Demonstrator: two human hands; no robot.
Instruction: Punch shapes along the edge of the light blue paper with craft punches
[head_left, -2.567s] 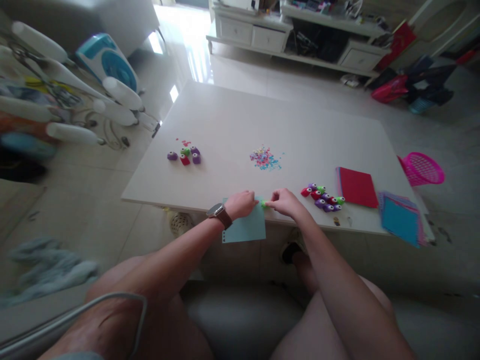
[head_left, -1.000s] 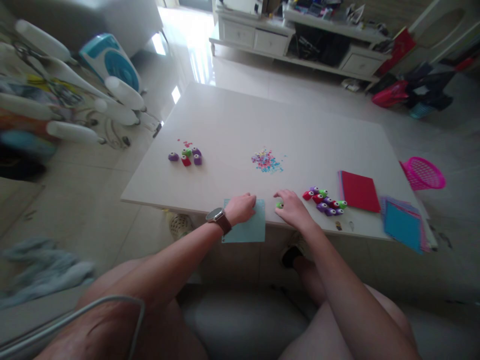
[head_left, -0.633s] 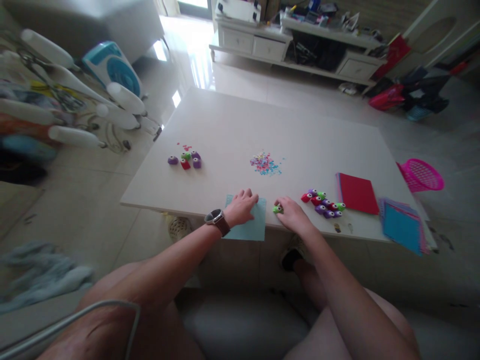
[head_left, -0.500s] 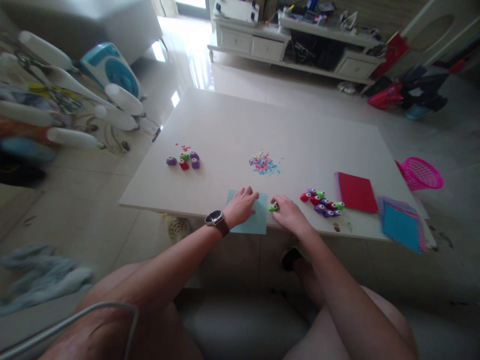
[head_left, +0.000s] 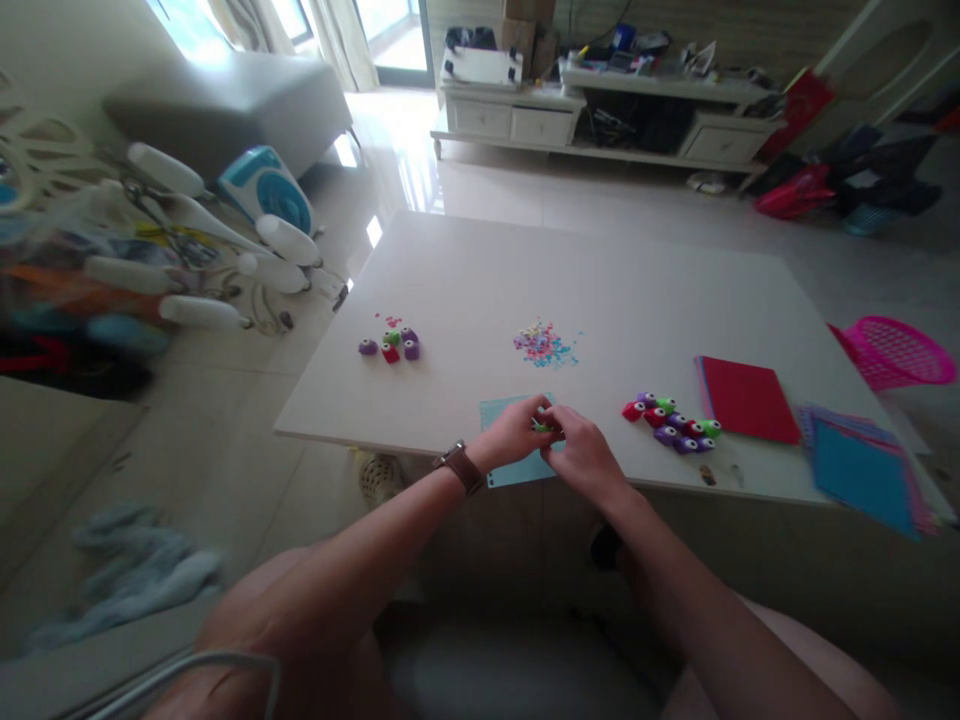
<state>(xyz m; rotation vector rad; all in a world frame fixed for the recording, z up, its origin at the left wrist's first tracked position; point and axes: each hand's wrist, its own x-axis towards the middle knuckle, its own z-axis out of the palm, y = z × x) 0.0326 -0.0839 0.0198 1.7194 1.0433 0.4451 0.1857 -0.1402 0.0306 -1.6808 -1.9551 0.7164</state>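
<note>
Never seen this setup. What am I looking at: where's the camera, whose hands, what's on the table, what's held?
No robot here: a person works with two bare hands. Every picture comes from one camera worn on the head, looking forward and down, so the arms reach in from the bottom.

On the white table lie a pile of coloured bits, a small group of chunky pieces on the left, a larger group on the right, and two stacks of sheets, one red-topped, one blue-topped.

The right hand holds a small green piece over a pale blue sheet. The left hand meets it there; its exact grip is hidden.
</note>
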